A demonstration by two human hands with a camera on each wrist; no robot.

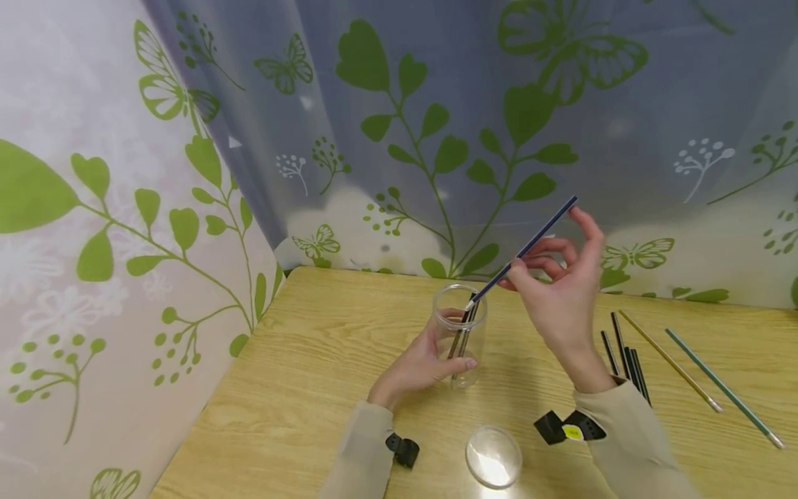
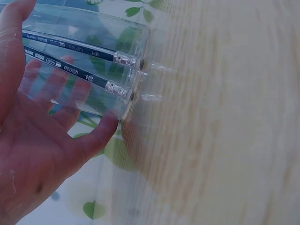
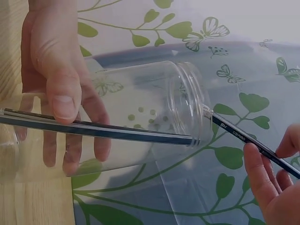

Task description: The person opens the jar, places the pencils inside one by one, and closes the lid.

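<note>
My left hand [image 1: 420, 362] grips a clear jar [image 1: 476, 350] standing upright on the table, thumb across the near side and fingers behind it. Two dark pencils [image 2: 70, 68] lean inside, their metal-banded eraser ends at the jar's bottom in the left wrist view. Between thumb and fingers, my right hand [image 1: 564, 287] pinches a dark blue pencil [image 1: 541, 237] above and right of the jar. This pencil is tilted, its eraser end down at the jar's mouth. In the right wrist view that end meets the rim [image 3: 200, 112]; whether it is just inside cannot be told.
A round clear lid [image 1: 494, 457] lies on the wooden table [image 1: 299, 360] in front of the jar. To the right lie several dark pencils [image 1: 636, 371], partly behind my right forearm, a yellow pencil [image 1: 670, 360] and a teal pencil [image 1: 723, 384]. A patterned curtain [image 1: 386, 208] hangs behind.
</note>
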